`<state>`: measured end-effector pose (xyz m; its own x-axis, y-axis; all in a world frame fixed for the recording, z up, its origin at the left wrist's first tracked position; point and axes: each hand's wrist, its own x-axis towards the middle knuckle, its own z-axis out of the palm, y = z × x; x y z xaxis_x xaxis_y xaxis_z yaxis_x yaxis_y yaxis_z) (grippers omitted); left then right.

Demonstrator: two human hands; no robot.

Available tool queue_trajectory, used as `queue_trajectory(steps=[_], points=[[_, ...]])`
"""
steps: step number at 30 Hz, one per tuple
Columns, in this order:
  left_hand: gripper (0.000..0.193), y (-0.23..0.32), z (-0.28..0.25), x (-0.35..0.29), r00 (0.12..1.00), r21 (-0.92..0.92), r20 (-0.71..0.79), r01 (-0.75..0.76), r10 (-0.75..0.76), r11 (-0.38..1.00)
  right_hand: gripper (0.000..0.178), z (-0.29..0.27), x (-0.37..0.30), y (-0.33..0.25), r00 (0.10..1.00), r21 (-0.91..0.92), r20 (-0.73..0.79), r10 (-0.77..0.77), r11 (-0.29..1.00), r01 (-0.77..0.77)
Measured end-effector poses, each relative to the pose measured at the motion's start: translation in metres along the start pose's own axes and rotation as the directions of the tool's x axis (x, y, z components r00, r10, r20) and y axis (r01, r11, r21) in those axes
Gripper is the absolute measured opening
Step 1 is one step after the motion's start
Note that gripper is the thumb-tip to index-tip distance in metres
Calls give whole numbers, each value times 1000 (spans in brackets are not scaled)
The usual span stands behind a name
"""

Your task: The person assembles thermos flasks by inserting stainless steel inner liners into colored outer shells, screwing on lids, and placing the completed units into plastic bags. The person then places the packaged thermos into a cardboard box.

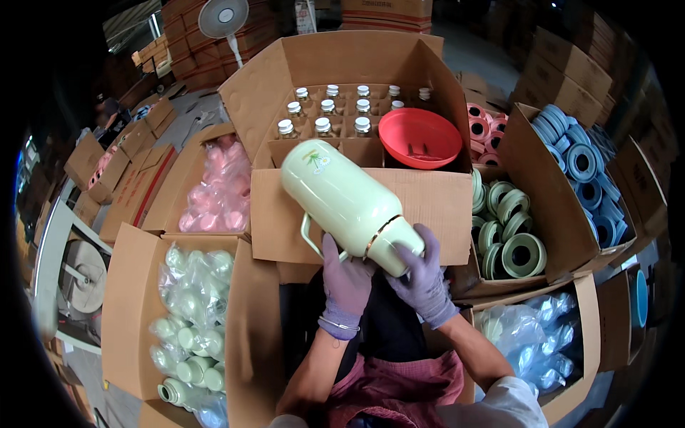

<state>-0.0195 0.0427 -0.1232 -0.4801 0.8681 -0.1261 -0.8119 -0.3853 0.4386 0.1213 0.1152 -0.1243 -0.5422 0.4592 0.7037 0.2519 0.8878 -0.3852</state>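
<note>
A pale green vacuum flask lies tilted across my lap, its base up to the left and its cup-shaped top down to the right. Flowers are printed near the base, and a gold band rings the neck. My left hand, in a light purple glove, grips it from below by the neck, close to the side handle. Around the cup-shaped top curl the gloved fingers of my right hand. Beyond the flask, a divided carton holds several glass bottles with white caps. A red bowl with small dark pieces rests on it.
Cartons stand close on both sides. On the left are bagged pink parts and pale green parts. Green rings, blue rings and bagged blue parts fill those on the right. A fan stands behind.
</note>
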Motion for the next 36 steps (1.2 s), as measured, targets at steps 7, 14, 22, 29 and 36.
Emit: queue_trajectory(steps=[7, 14, 22, 29, 36], points=[[54, 74, -23, 10, 969, 66, 106, -232, 225, 970, 86, 1, 71, 18, 716, 457, 692, 93, 711, -534], [41, 149, -106, -48, 947, 437, -284, -14, 152, 899, 27, 40, 212, 240, 722, -576, 505, 473, 807, -127], [27, 155, -130, -58, 999, 987, 2, -9, 40, 161, 31, 10, 209, 183, 764, 339, 406, 502, 694, -636], [26, 153, -138, -27, 965, 774, -107, 232, -240, 589, 19, -27, 95, -1, 629, 581, 328, -705, 675, 454], [26, 153, -95, -42, 921, 924, 334, -362, -200, -122, 19, -42, 73, -19, 602, 438, 441, -665, 745, 502]])
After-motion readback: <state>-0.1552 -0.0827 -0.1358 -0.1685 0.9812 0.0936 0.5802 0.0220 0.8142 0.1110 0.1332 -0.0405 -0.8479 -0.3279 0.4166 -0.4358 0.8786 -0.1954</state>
